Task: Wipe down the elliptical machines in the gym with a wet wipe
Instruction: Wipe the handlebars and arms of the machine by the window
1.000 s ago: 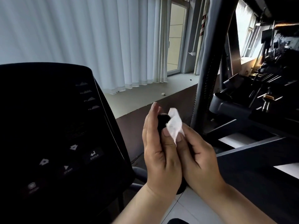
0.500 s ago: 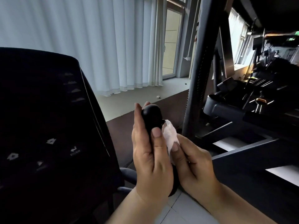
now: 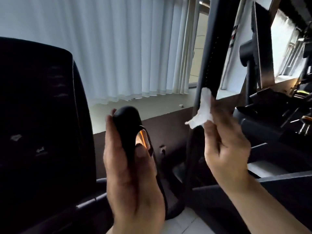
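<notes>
Your left hand point(image 3: 131, 174) grips the black handle point(image 3: 127, 122) of the elliptical. The fingers curl round its far side and the thumb lies up the near side, its tip just below a shiny metal plate point(image 3: 142, 137) set into the grip. The handle's rounded top stands clear above your fingers. Your right hand point(image 3: 226, 149) is raised to the right of it, well apart from the handle, and pinches the white wet wipe point(image 3: 204, 108) between thumb and fingers. The hand is blurred, so you cannot read the exact finger hold. The crumpled wipe sticks up from your fingertips and overlaps the dark slanted upright point(image 3: 209, 65) of the machine; whether it touches that post cannot be told. At your left the dark console point(image 3: 42, 115) fills the view, with faint arrow markings on its face. Behind hang pale pleated curtains point(image 3: 126, 48) above a light sill point(image 3: 143, 107), and more dark gym machines point(image 3: 270, 115) stand at the right.
</notes>
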`<state>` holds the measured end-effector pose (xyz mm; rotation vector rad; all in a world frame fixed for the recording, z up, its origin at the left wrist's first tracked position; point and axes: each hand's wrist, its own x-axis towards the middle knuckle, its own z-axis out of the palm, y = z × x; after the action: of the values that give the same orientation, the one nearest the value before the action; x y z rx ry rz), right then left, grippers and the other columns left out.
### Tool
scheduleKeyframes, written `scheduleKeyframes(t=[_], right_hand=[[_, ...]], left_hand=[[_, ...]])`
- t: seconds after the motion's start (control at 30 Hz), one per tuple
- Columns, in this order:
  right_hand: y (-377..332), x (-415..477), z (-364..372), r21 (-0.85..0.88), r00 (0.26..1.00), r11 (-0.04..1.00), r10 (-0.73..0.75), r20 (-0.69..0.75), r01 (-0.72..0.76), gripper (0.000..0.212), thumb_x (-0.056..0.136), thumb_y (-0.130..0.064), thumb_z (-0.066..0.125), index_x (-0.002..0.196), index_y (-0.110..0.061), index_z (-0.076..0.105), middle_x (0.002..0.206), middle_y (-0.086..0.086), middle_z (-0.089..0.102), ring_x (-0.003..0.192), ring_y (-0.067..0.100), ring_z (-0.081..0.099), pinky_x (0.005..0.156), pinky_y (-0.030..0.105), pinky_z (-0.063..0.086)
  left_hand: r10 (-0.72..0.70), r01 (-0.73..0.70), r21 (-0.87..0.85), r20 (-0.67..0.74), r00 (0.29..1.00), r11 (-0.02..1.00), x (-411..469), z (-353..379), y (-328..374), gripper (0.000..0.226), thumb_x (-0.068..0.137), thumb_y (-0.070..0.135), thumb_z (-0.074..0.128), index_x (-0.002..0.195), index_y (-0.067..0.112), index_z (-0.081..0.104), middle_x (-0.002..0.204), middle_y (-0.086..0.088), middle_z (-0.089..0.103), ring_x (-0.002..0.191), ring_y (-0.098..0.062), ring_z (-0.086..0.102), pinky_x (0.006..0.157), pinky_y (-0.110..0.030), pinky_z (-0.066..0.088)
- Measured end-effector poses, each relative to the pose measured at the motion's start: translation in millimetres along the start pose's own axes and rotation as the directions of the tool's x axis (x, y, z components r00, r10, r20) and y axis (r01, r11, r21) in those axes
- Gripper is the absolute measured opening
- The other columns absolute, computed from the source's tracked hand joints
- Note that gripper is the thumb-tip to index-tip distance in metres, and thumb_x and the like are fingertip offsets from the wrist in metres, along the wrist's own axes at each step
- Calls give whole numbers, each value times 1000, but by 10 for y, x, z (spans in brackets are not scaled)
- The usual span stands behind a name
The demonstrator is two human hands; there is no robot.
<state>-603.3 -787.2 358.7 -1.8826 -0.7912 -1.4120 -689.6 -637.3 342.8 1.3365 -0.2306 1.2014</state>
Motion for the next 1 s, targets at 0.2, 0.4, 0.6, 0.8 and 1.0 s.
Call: scheduleKeyframes(t=[0.2,0.4,0.6,0.8,1.0], right_hand=[[488,-197,47,-13,966,985,-168,199,174,38,104,-7,54,139,7,50,154,21,40,148,37,34,121,46,32],[661,176,-15,156,996,984,-92,9,89,36,105,-6,50,138,9,50,149,25,47,139,24,51,116,30,39],[696,-127,120,400,972,888,188,138,-229,35,106,-12,50,139,-2,57,125,7,70,110,8,68,89,30,58],[824,108,-36,698,932,621,199,302,-358,41,105,-11,47,145,-5,51,121,-17,70,99,3,71,80,20,56],[858,53,7,771,878,422,183,442,-476,36,103,-12,49,137,-6,59,118,-8,73,105,7,71,86,19,54]], left_hand=[[245,-284,518,145,959,807,-291,273,103,68,86,-12,51,150,-4,32,167,-18,15,158,-34,9,122,-61,21],[303,-376,364,243,921,852,-345,894,-14,49,97,1,43,145,-3,43,161,-10,37,152,-30,30,121,-49,31],[119,-128,296,50,992,947,-90,1320,-306,48,107,22,42,149,0,44,157,-6,41,148,-11,38,115,-17,34],[211,-210,354,36,977,912,-81,1517,-545,45,105,6,41,149,-6,40,153,-18,46,146,-24,43,117,-35,40],[284,-284,468,72,956,837,-88,1545,-675,48,105,4,39,149,-11,32,156,-26,39,148,-34,38,119,-46,37]])
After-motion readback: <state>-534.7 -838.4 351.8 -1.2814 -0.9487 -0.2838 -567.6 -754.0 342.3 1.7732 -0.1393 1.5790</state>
